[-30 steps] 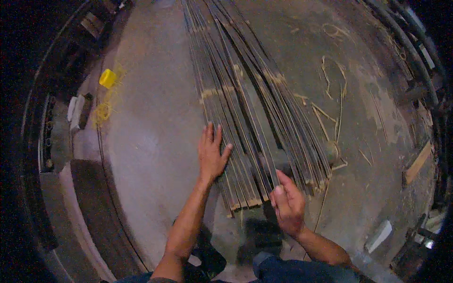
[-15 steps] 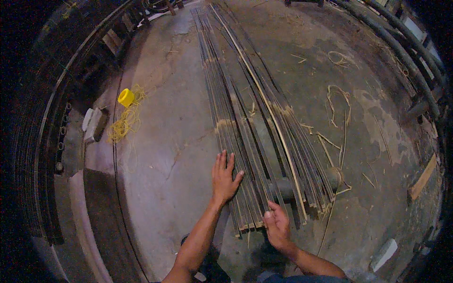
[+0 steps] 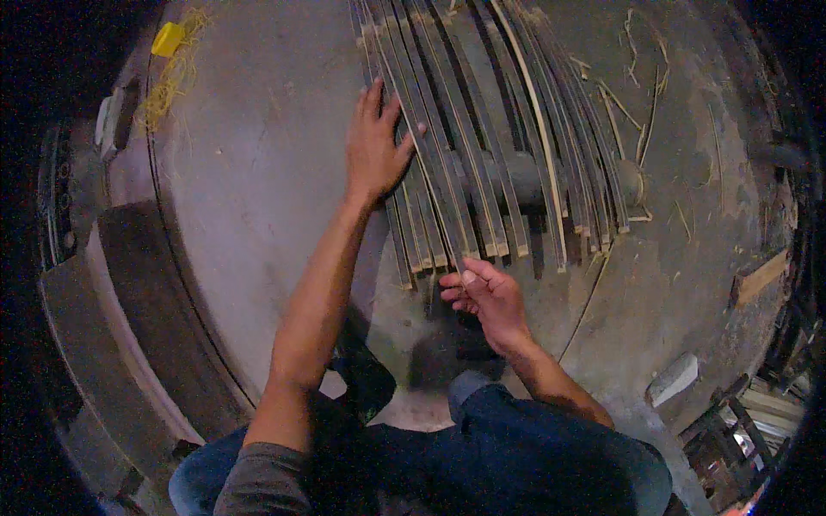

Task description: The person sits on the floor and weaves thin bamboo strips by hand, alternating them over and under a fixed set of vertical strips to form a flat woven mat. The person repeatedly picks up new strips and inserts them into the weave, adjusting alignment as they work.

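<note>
Long, thin bamboo strips [image 3: 516,112], dark with pale cut ends, fan away from me across a round log or pipe [image 3: 529,181] on the floor. Thumb and fingers of my right hand [image 3: 489,299] pinch the near end of one bamboo strip [image 3: 440,185], which reaches a little closer to me than its neighbours. My left hand [image 3: 377,146] lies with fingers spread at the left side of the bundle, its thumb against the strips. One paler strip [image 3: 544,138] stands out among those on the right.
A yellow spool [image 3: 168,39] with tangled yellow twine [image 3: 161,99] lies at the far left, by a whitish block [image 3: 107,120]. Scraps of cane [image 3: 621,107] litter the concrete on the right. A wood piece [image 3: 761,279] and a pale slab [image 3: 674,380] lie further right.
The view has tipped down toward my lap, now showing my legs. My right hand has drawn one strip's end out from between the others, toward me. My left hand stays spread beside the bundle.
</note>
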Available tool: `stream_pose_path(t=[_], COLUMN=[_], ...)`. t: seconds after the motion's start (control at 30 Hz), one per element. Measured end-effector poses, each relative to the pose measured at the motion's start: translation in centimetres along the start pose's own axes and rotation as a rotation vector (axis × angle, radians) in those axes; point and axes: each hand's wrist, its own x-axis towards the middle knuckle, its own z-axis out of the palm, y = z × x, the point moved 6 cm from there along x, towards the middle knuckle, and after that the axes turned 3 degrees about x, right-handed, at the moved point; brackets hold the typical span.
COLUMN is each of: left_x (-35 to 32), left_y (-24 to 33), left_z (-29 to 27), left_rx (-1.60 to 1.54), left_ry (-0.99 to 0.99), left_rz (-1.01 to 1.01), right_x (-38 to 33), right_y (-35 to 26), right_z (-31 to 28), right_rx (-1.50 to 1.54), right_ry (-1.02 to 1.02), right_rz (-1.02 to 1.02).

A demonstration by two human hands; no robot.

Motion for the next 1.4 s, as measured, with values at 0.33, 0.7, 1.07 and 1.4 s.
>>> stream_pose_path(t=[0.33, 0.7, 1.07, 1.4], left_x=[0.6, 0.8, 0.8, 0.8], left_y=[-1.4, -1.9, -2.0, -1.2], left_z=[1.2, 1.1, 1.1, 1.0], left_rx=[-0.008, -0.051, -0.055, -0.045], left_ry=[-0.027, 0.011, 0.016, -0.035], left_rz=[0.003, 0.003, 0.005, -0.036], right_x=[0.4, 1.7, 3.5, 3.6], right_y=[0.9, 2.5, 2.1, 1.2], right_z=[-1.0, -1.1, -0.8, -0.9], right_rx=[-0.103, 0.362, 0.073, 0.137], right_ry=[0.042, 0.254, 0.060, 0.068], right_rz=[0.034, 0.054, 0.074, 0.087])
